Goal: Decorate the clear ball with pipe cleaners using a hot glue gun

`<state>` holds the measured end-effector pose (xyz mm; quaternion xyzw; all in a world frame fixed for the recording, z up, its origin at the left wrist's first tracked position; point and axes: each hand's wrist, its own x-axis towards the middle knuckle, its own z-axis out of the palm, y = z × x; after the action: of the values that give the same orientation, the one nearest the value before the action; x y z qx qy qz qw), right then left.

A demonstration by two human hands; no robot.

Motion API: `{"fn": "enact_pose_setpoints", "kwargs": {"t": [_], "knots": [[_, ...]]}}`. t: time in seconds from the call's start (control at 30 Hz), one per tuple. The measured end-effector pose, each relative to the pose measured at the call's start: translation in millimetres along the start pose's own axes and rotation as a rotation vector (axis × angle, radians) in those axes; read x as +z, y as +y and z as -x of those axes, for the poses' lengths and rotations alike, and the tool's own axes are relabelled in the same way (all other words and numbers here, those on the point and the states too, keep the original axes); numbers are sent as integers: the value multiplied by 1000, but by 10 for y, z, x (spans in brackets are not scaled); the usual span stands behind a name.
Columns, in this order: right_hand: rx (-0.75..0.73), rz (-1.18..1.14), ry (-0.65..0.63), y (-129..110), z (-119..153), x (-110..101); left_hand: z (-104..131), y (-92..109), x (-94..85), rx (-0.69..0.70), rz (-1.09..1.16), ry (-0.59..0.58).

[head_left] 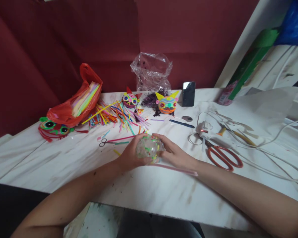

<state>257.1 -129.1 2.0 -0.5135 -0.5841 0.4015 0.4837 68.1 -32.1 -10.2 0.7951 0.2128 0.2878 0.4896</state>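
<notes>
A clear round ball (150, 147) with green, yellow and red specks sits between my two hands over the front middle of the table. My left hand (132, 152) wraps its left side, fingers curled round it. From the right, my right hand (172, 152) grips the other side. Slight blur hides the ball's fine detail. A pink pipe cleaner (176, 169) stretches below the ball toward my right wrist. Left of my hands lie small scissors (106, 142) and a red pipe cleaner (120, 139).
Behind are colourful animal heads (167, 105), many loose pipe cleaners (114, 115), a red bag (64, 107), a clear plastic bag (152, 71) and a phone (188, 94). To the right lie a hot glue gun (205, 129), red-handled scissors (224, 158), a blue pen-like tool (182, 124) and white cords (283, 155).
</notes>
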Motion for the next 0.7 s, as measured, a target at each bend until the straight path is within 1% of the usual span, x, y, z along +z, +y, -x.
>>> {"fn": "enact_pose_setpoints", "kwargs": {"t": [0.2, 0.53, 0.7], "knots": [[-11, 17, -6, 28, 13, -10, 5, 14, -6, -7, 18, 2], [-46, 41, 10, 99, 22, -37, 9, -51, 2, 9, 88, 6], [-57, 69, -17, 143, 14, -56, 7, -53, 5, -6, 110, 10]]}}
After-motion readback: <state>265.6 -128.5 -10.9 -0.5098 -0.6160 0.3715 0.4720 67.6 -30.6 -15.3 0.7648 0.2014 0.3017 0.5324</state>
